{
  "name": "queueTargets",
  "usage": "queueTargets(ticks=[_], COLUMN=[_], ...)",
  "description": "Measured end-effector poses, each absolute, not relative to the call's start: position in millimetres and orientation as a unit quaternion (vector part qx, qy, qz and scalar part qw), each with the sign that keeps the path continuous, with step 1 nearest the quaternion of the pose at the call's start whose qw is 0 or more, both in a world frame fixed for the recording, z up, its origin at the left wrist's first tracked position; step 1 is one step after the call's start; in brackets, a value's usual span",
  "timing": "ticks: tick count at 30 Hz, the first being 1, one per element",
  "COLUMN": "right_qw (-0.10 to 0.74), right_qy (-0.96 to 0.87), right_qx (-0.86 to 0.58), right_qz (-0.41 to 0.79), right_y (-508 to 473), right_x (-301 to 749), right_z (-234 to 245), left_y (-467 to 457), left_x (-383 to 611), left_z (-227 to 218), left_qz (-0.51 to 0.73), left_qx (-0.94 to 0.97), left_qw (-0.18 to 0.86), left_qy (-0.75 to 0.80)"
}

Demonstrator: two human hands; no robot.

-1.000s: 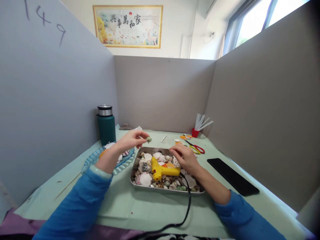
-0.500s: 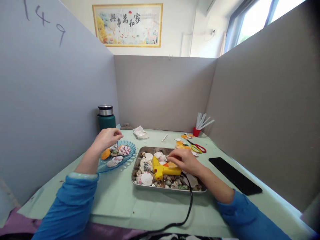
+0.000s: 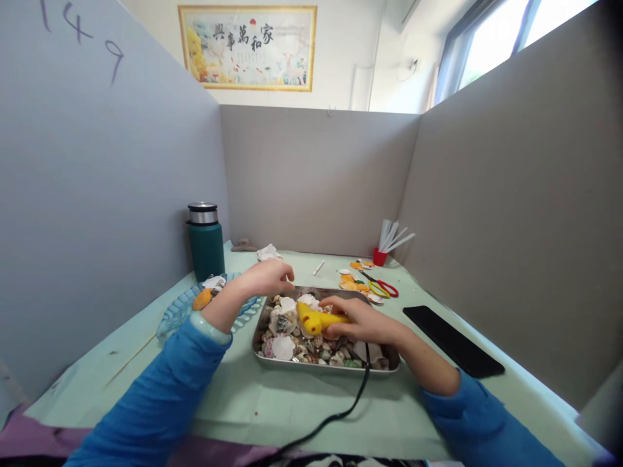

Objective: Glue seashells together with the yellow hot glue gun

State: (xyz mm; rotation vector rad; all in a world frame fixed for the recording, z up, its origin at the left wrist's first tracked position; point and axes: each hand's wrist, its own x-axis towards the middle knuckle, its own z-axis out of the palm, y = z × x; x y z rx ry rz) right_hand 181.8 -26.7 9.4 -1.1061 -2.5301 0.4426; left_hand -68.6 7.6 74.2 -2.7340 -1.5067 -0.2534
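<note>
My right hand (image 3: 363, 319) is closed round the yellow hot glue gun (image 3: 311, 319), thumb on the near side and fingers on the far side. The gun is over a metal tray (image 3: 327, 368) of mixed seashells (image 3: 282, 347), its black cord (image 3: 357, 392) running down toward me. By the tray's far left corner, my left hand (image 3: 267, 277) hovers with bent, slightly parted fingers and nothing visible in them. My left forearm hides part of a blue scalloped plate (image 3: 170, 316), which bears an orange shell (image 3: 202, 299) and pale shells.
A green bottle (image 3: 206, 250) stands behind the plate. Back right are scissors (image 3: 382, 287), orange and white shells (image 3: 351, 283) and a red cup (image 3: 380, 257) of glue sticks. A black phone-like slab (image 3: 452, 340) lies right. A thin stick (image 3: 130, 358) lies left. Grey partitions enclose the table.
My left hand has moved right from over the plate to the tray's corner. My right hand has taken hold of the glue gun, which has turned slightly.
</note>
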Motion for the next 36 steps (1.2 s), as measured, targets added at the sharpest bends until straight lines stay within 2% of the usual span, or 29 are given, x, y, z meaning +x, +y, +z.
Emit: queueTargets(ticks=[6,9,15,21,24,29,33,36], right_qw=[0.452,0.529,0.482,0.476,0.473,0.477,0.48,0.478], right_qy=[-0.718,-0.659,-0.654,-0.663,-0.67,-0.662,-0.662,-0.674], right_qx=[-0.353,-0.33,-0.423,-0.405,-0.395,-0.4,-0.387,-0.37], right_qz=[0.394,0.421,0.402,0.412,0.414,0.416,0.427,0.425], right_y=[-11,-9,-12,-13,-13,-14,-15,-16], right_x=[196,190,178,180,180,179,179,180], right_z=[7,2,-4,-5,-5,-4,-4,-4], left_y=[6,1,1,10,10,5,0,-1], left_x=[-74,-73,-63,-72,-70,-63,-62,-62], left_z=[58,51,37,41,41,36,39,40], left_qz=[0.004,0.021,0.039,-0.081,-0.106,-0.164,-0.193,-0.201], left_qx=[-0.889,-0.9,-0.907,-0.903,-0.889,-0.806,-0.755,-0.742], left_qw=[-0.052,-0.063,-0.068,-0.163,-0.246,-0.472,-0.564,-0.588], left_qy=[-0.455,-0.43,-0.413,-0.388,-0.372,-0.318,-0.274,-0.251])
